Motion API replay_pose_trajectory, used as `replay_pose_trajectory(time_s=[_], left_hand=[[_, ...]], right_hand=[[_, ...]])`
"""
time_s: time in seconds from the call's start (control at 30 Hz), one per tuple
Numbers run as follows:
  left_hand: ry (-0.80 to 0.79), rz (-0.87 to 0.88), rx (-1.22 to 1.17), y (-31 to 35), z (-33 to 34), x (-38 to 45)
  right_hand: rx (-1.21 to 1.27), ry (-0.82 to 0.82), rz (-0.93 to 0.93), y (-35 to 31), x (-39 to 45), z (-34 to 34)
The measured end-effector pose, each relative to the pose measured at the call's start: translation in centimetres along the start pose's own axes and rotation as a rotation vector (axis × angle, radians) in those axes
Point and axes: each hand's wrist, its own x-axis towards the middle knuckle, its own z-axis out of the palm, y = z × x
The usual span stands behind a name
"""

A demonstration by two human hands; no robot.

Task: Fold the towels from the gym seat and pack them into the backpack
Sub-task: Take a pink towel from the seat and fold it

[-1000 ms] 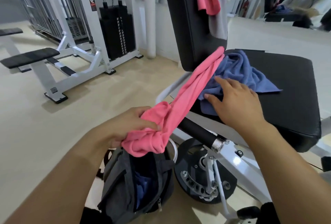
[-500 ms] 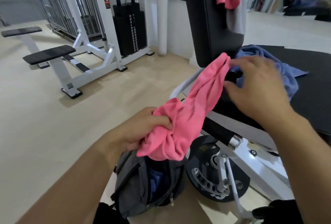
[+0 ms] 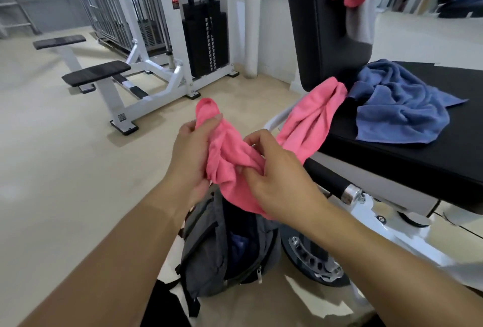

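Observation:
A pink towel (image 3: pixel 311 115) stretches from the edge of the black gym seat (image 3: pixel 428 159) down to both my hands. My left hand (image 3: pixel 190 159) grips its bunched end, thumb on top. My right hand (image 3: pixel 277 183) holds the same towel just right of it. A crumpled blue towel (image 3: pixel 400 107) lies on the seat beside the backrest. Directly below my hands an open grey backpack (image 3: pixel 206 248) stands on the floor, with something blue inside it.
The black backrest (image 3: pixel 321 21) rises behind the seat, with pink and grey cloth hanging over it. The seat's white frame and a round metal pivot (image 3: pixel 313 264) are right of the backpack. A white weight machine with black pads (image 3: pixel 96 73) stands at the left.
My right hand left the blue towel on the seat and came down to grip the pink towel beside my left hand. The left hand lifted the bunched end higher.

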Motion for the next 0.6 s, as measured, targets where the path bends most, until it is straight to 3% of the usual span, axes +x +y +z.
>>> replay_pose_trajectory(time_s=[0.1, 0.17, 0.3, 0.37, 0.43, 0.6], left_hand=[[0.033, 0.293, 0.288, 1.2, -1.3, -2.2], [-0.137, 0.415, 0.502, 2.9, -2.0, -3.8], [-0.578, 0.481, 0.805, 4.8, -3.0, -6.0], [-0.549, 0.561, 0.884, 3.4, -3.4, -5.9], [-0.435, 0.612, 0.852, 1.7, -3.9, -5.1], [-0.303, 0.521, 0.631, 0.7, -4.6, -4.1]], right_hand=[[0.102, 0.02, -0.016, -0.3, 0.2, 0.0], [0.189, 0.019, -0.008, -0.6, 0.2, -0.6], [0.51, -0.029, 0.065, -1.1, 0.7, -2.7], [0.697, -0.108, 0.179, -1.1, 0.8, -4.0], [0.695, -0.196, 0.289, -1.0, 0.8, -4.7], [0.2, -0.288, 0.125, -1.8, 0.9, -4.1]])
